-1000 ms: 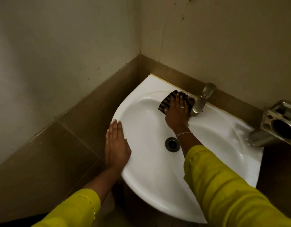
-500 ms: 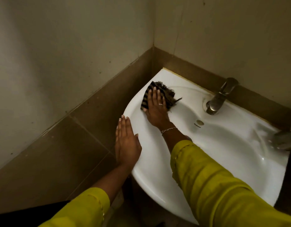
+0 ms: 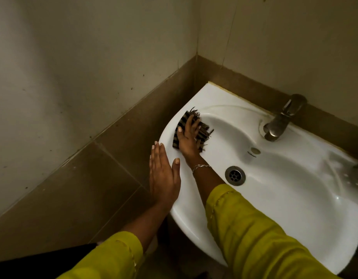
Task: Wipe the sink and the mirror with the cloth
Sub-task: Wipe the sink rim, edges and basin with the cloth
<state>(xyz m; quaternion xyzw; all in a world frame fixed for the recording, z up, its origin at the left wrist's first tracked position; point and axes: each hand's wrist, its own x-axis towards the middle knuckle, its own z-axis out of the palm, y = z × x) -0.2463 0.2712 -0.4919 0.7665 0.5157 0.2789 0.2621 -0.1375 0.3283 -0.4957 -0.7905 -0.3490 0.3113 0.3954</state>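
Sink [image 3: 285,198] wipe underway, right hand [image 3: 187,137] flat pressing cloth [image 3: 203,133] on left rim, left hand [image 3: 164,178] open bracing; mirror unseen, likely pending.

Head camera looks steeply down, close over the corner sink [image 3: 285,198].

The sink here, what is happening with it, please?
A person in yellow sleeves is wiping the white sink. The right hand presses a dark striped cloth flat on the sink's left rim, near the wall corner. The left hand lies flat and open on the rim's outer edge, just beside it. The tap and the drain are uncovered. No mirror is in view.
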